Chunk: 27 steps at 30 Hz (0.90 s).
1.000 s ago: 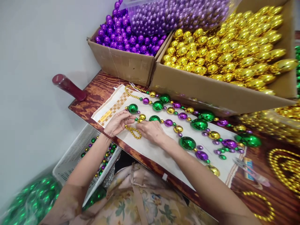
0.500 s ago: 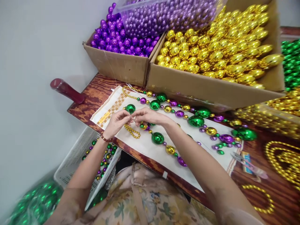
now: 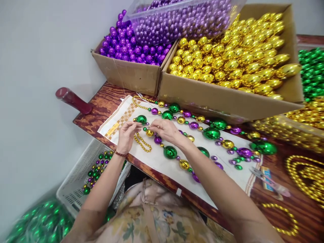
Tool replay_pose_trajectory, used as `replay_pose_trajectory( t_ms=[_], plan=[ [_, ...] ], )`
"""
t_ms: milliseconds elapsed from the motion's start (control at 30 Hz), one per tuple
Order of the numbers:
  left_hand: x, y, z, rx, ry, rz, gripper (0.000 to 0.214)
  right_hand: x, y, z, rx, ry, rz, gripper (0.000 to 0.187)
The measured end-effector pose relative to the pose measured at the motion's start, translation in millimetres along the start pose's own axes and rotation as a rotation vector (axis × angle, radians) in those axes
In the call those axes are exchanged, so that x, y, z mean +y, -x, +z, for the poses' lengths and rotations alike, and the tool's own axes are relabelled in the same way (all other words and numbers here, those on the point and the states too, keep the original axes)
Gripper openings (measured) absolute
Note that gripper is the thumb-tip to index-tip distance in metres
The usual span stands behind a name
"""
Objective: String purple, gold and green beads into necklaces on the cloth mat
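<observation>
My left hand [image 3: 128, 135] and my right hand [image 3: 165, 131] meet over a white cloth [image 3: 162, 158] on the wooden table. Both pinch a thin thread between them, just right of a green bead [image 3: 141, 119]. From my right hand a strand of green, gold and purple beads [image 3: 170, 152] trails down the cloth towards me. A short loop of small gold beads [image 3: 143, 142] lies under my left hand. A longer bead strand [image 3: 211, 133] stretches across the cloth behind my hands.
Cardboard boxes of purple beads [image 3: 131, 47] and gold beads [image 3: 227, 57] stand at the back, a clear tub of purple beads [image 3: 177, 17] on top. A white basket [image 3: 83, 175] with bead strands sits lower left. Gold strands [image 3: 306, 175], scissors [image 3: 268, 180], dark red cylinder [image 3: 73, 100].
My hands rose from the cloth and came together on the thread. The near strand swung towards me and now hangs from my right hand. The camera tilted a little.
</observation>
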State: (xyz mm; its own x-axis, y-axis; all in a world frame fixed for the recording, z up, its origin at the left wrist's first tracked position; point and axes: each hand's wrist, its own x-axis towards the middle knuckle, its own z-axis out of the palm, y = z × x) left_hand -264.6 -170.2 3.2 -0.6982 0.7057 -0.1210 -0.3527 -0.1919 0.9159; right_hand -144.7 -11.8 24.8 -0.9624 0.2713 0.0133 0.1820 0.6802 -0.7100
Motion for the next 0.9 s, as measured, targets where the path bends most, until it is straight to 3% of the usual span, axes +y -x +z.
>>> replay_pose_trajectory(
  t_ms=[233, 333, 433, 567, 667, 800, 900],
  plan=[
    [-0.9, -4.6, -3.9, 0.125, 0.38, -0.101, 0.023, 2.8, 40.1, -22.9, -0.106, 0.397, 0.227, 0.028],
    [8.3, -3.5, 4.6, 0.085, 0.455, -0.136, 0.022, 1.3, 54.3, -35.9, -0.141, 0.297, 0.209, 0.03],
    [23.6, 0.1, 20.5, 0.002, 0.445, -0.131, 0.021, -8.0, 60.8, -53.1, -0.036, -0.018, 0.086, 0.034],
    [53.5, 6.4, 52.0, -0.177, 0.369, -0.076, 0.018, -34.8, 54.7, -70.8, 0.128, -0.622, -0.2, 0.03],
    [83.2, 9.8, 83.4, -0.287, 0.295, -0.034, 0.017, -63.0, 44.5, -76.8, 0.184, -0.932, -0.361, 0.031],
    [134.4, 10.0, 131.4, -0.375, 0.177, 0.038, 0.023, -106.5, 39.5, -105.0, 0.395, -0.96, -0.334, 0.025],
    [181.5, 8.6, 166.5, -0.457, 0.143, 0.166, 0.032, -140.4, 43.9, -157.5, 0.544, -0.875, -0.305, 0.025]
  ],
)
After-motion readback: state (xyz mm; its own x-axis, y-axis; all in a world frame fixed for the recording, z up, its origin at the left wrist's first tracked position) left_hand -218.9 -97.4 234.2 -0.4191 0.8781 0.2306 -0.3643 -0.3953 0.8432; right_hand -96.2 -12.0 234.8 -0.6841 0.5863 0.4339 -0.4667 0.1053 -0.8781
